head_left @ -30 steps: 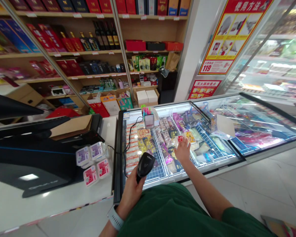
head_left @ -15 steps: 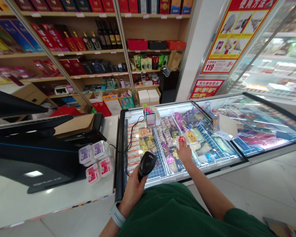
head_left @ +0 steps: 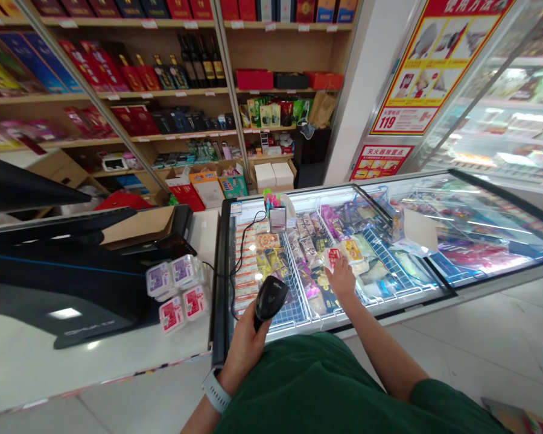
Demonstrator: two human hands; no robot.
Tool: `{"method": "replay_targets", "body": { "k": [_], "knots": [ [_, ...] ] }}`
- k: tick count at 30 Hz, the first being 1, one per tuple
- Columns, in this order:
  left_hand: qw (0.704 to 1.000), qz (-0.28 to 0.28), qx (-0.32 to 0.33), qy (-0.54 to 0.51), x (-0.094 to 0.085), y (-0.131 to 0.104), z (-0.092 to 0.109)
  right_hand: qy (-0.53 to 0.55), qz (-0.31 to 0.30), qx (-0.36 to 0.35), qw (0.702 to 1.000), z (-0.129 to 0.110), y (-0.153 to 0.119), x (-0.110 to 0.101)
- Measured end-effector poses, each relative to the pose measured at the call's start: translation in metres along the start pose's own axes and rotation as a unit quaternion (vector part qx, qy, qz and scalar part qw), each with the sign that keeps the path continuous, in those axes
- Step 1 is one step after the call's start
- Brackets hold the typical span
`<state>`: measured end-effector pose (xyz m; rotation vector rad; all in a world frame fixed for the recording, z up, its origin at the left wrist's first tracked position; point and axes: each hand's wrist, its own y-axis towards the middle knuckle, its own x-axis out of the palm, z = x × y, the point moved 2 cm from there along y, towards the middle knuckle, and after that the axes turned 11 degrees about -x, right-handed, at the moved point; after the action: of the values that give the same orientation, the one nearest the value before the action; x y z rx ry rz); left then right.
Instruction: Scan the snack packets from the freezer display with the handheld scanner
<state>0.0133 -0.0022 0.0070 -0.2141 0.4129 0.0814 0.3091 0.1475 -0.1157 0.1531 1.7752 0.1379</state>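
Note:
My left hand [head_left: 245, 337] is wrapped round the handle of a black barcode scanner [head_left: 271, 298], held over the near left part of the chest freezer [head_left: 317, 330]. My right hand [head_left: 342, 278] reaches over the freezer's glass top, fingers stretched out at the lower edge of a small clear pack with a red label [head_left: 332, 257]. Beside that pack lies another with a yellow label [head_left: 353, 249]. To the left, on the white counter, are clear packs with purple labels [head_left: 159, 278] and red labels [head_left: 194, 301], stacked together.
A black checkout machine [head_left: 95, 295] and an open cardboard box [head_left: 138, 228] occupy the counter [head_left: 131, 361]. The scanner's black cable [head_left: 242, 247] runs over the freezer glass. A small sign stand [head_left: 277, 220] and a white paper [head_left: 420, 232] are on the freezer. Stocked shelves [head_left: 181, 93] stand behind.
My right hand has drawn slightly back and to the right, leaving more of the red-labelled pack visible. My left hand and the scanner stay nearly where they were.

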Motion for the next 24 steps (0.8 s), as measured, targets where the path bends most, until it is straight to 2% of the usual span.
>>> {"method": "replay_targets", "body": {
  "k": [11, 18, 24],
  "knots": [
    [1.0, -0.001, 0.007, 0.0, -0.002, 0.0, 0.003, 0.05, 0.031, 0.014, 0.998, 0.002, 0.006, 0.005],
    [1.0, -0.006, -0.001, 0.012, 0.0, 0.002, -0.003, 0.141, 0.067, -0.029, 0.987, -0.003, 0.008, 0.003],
    [1.0, -0.007, 0.005, 0.008, -0.001, 0.002, -0.004, 0.196, 0.076, -0.098, 0.973, -0.019, 0.011, -0.004]
  ]
}}
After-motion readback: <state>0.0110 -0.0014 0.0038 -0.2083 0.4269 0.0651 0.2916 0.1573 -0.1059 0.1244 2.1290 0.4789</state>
